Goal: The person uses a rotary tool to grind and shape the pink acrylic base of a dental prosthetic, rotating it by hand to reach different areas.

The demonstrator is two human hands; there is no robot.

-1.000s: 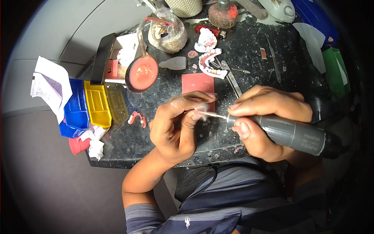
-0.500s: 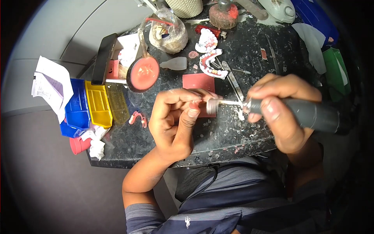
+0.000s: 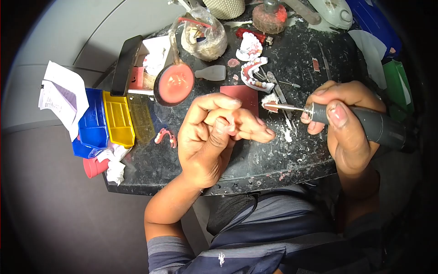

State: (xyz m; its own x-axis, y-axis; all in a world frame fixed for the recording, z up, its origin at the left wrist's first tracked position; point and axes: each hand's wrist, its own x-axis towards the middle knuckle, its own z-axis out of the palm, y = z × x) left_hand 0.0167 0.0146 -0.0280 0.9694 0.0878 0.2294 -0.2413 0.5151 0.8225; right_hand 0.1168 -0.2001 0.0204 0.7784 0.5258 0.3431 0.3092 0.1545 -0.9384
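My left hand (image 3: 203,137) pinches a small pink denture piece (image 3: 232,127) between thumb and fingers; the fingers hide most of it. My right hand (image 3: 346,125) is wrapped round a dark rotary handpiece (image 3: 376,127). A thin shank leads from its nose to a fuzzy white-and-pink brush tip (image 3: 270,104), which stands apart from the piece. Behind my left fingers lies a pink wax sheet (image 3: 244,95). A pink partial denture (image 3: 165,136) rests on the bench to the left of that hand.
A ladle of pink material (image 3: 177,85) stands beside an open box (image 3: 155,48). Toothed dental models (image 3: 253,75), a metal tool (image 3: 277,87) and a red lighter (image 3: 255,35) lie farther back. Yellow (image 3: 119,121) and blue trays (image 3: 93,118) sit at the left edge.
The brush tip has moved right, away from the pink piece, and its blur has lessened. My left hand has turned, its fingers reaching out more. The view has shifted slightly.
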